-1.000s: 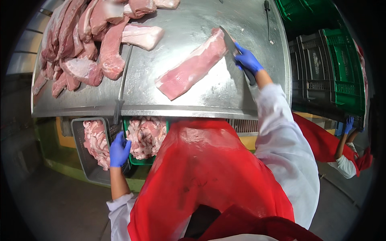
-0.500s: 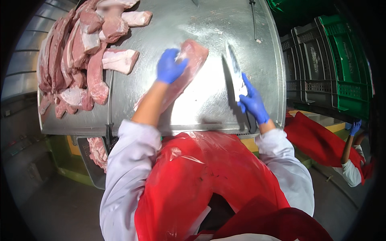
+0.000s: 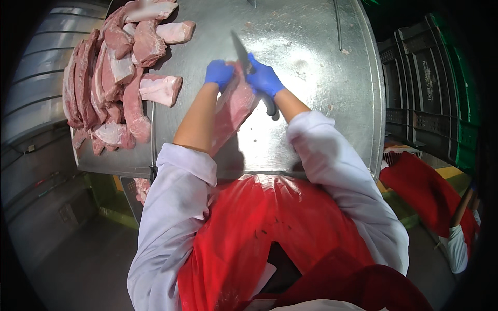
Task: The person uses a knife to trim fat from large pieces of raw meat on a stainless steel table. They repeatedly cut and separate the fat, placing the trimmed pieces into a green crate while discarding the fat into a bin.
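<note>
In the head view, we see our straight-bladed steel knife with a dark handle [image 3: 240,49] over the far end of a long pale-pink slab of raw meat [image 3: 232,111]; half a second ago it is off to the right, well apart from the meat. Both hands now meet at that end, so we judge the slab to be steadied and the blade in place for work there; whether its edge is in the flesh, we cannot tell. Our blue-gloved left hand [image 3: 220,73] is curled tight, seemingly pinching the slab's far left edge. Our blue-gloved right hand [image 3: 264,80] is wrapped firmly round the knife handle. The slab lies lengthwise on the shiny steel table [image 3: 316,135], partly behind our left forearm.

Counting, we have two hands, one knife and one slab between them. At the left lies a heap of pink and white meat cuts [image 3: 109,85], perhaps a dozen or more, too overlapped for an exact count. There are two thin metal rods, one beside the heap [image 3: 153,124] and one at the upper right [image 3: 338,26]. Several dark plastic crates [image 3: 410,78] stand at the right, and one co-worker in a red apron [image 3: 423,189] is partly visible.
</note>
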Demonstrator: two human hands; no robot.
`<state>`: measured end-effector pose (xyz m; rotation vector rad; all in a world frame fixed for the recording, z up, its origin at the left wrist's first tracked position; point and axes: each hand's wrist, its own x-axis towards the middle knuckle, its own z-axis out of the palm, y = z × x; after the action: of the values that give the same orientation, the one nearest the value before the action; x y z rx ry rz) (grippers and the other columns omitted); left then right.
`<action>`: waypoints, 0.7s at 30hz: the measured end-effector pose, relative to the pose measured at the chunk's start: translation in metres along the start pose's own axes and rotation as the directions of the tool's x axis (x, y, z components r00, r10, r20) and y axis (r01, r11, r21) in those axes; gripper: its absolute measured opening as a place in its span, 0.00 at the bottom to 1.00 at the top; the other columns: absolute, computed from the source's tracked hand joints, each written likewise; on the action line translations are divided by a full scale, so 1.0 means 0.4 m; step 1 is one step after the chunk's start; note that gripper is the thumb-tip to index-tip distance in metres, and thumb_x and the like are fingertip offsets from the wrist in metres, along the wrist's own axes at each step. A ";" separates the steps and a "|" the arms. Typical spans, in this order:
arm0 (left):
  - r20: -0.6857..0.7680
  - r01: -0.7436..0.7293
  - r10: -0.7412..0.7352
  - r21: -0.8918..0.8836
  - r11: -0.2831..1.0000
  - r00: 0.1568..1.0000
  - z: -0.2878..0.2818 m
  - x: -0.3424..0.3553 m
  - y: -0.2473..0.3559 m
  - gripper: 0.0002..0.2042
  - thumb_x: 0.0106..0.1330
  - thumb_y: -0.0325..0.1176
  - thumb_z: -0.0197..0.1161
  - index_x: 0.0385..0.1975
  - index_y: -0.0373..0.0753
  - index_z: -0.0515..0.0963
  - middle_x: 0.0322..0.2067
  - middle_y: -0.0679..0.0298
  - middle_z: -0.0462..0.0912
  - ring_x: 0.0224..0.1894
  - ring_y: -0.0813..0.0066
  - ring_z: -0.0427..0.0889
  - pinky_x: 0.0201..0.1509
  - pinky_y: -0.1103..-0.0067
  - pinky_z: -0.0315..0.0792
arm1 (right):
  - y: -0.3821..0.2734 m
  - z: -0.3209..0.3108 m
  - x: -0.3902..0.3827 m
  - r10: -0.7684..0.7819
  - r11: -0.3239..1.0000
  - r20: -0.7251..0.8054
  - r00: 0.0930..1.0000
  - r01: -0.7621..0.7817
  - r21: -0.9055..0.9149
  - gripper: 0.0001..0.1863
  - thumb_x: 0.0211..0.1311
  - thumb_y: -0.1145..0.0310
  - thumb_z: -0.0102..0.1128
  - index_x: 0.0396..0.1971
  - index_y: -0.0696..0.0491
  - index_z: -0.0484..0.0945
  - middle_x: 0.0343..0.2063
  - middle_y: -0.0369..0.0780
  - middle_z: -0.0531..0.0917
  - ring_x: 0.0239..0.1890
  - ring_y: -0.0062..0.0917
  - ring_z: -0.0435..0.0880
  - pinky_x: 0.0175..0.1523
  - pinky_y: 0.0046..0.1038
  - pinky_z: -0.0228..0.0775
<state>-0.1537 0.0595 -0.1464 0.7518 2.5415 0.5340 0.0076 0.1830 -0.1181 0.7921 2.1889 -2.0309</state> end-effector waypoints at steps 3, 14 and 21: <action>-0.067 -0.021 0.017 -0.051 0.998 0.998 0.016 0.001 -0.054 0.18 0.63 0.42 0.56 0.31 0.33 0.85 0.34 0.42 0.84 0.40 0.45 0.84 0.47 0.62 0.77 | -0.038 -0.010 -0.105 0.127 0.917 0.232 0.964 -0.025 -0.397 0.43 0.62 0.73 0.51 0.77 0.39 0.48 0.26 0.43 0.83 0.21 0.27 0.83 0.30 0.27 0.80; 0.001 -0.160 0.168 -0.308 0.938 0.986 -0.058 0.008 0.006 0.13 0.61 0.34 0.60 0.34 0.29 0.83 0.28 0.57 0.86 0.32 0.73 0.83 0.39 0.77 0.75 | -0.041 0.021 -0.087 0.060 0.977 0.216 0.975 -0.014 -0.211 0.41 0.62 0.70 0.51 0.76 0.41 0.51 0.29 0.43 0.83 0.21 0.24 0.82 0.32 0.28 0.79; 0.127 -0.108 0.231 -0.606 0.788 0.965 -0.143 -0.049 0.064 0.12 0.62 0.33 0.61 0.36 0.29 0.82 0.28 0.63 0.83 0.32 0.77 0.79 0.39 0.81 0.72 | 0.008 0.053 -0.190 0.051 0.977 0.157 0.986 -0.017 -0.211 0.40 0.66 0.65 0.52 0.76 0.40 0.48 0.29 0.46 0.84 0.22 0.30 0.84 0.35 0.31 0.80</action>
<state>-0.1571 0.0544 -0.0808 0.7439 1.9500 1.1890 0.0685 0.1381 -0.0954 0.6136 2.2318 -1.7434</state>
